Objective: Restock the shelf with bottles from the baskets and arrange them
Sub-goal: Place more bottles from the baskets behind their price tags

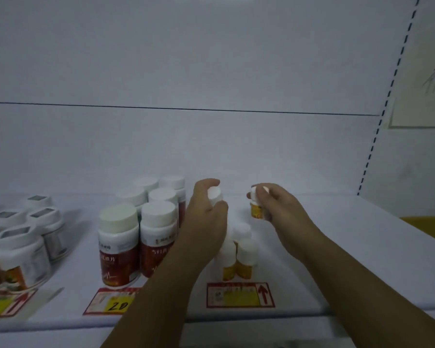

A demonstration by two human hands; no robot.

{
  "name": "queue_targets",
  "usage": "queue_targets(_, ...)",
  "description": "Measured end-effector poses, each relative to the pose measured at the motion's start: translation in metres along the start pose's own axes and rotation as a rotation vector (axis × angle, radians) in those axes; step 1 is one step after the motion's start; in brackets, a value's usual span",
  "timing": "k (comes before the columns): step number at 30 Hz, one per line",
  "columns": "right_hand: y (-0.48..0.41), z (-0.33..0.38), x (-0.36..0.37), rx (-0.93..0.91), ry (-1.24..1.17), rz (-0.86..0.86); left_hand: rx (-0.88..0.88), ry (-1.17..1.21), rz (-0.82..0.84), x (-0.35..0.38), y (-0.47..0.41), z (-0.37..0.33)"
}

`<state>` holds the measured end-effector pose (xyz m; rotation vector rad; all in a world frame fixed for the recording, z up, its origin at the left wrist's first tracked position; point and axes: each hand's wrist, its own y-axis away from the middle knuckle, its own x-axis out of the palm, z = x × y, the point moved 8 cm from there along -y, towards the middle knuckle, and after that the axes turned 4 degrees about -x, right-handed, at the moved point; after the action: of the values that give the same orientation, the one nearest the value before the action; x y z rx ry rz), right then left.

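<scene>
Both curled: left hand [206,222] round bottle [215,194], right hand [279,209] round vial [256,210]

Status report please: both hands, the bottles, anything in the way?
Left hand grips white-capped bottle. Right hand pinches yellow-label bottle by cap. Small bottle row in front; red bottles close beside left hand.

Left hand [209,217] grips white cap bottle [215,194]; right hand [276,207] pinches small yellow bottle [257,204] above shelf [312,259].

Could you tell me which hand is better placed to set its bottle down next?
Probably the right hand: its bottle is upright over bare shelf behind the yellow bottles; the left hand's is crowded against the red bottles.
</scene>
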<state>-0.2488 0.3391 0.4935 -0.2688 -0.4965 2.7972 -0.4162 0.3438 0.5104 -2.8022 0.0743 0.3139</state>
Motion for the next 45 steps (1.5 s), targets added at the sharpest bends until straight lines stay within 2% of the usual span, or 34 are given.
queue_targets(11,-0.011,-0.037,0.030,0.008,0.189,0.311,-0.199,-0.101,0.132,0.021,-0.016,0.049)
queue_targets(18,-0.006,-0.040,0.033,-0.013,0.209,0.334,-0.393,0.120,0.208,0.033,-0.011,0.058)
queue_targets(22,-0.003,-0.039,0.033,0.081,0.167,0.330,-0.511,0.333,0.208,0.028,0.001,0.071)
queue_targets(24,0.003,-0.038,0.033,0.121,0.185,0.361,-0.437,0.335,0.220,0.026,0.000,0.066)
queue_targets(26,0.010,-0.037,0.034,0.138,0.205,0.403,-0.323,0.197,0.233,0.022,-0.001,0.056)
queue_targets(30,0.032,-0.035,0.038,0.087,0.266,0.465,-0.131,-0.052,0.499,0.032,0.029,0.056)
queue_targets(36,0.048,-0.035,0.037,0.032,0.282,0.376,-0.094,-0.117,0.442,0.037,0.023,0.066)
queue_targets(41,0.051,-0.035,0.034,0.016,0.269,0.358,-0.142,-0.045,0.439,0.036,0.017,0.071)
queue_targets(45,0.054,-0.030,0.036,-0.002,0.272,0.450,-0.164,-0.062,0.488,0.029,0.032,0.062)
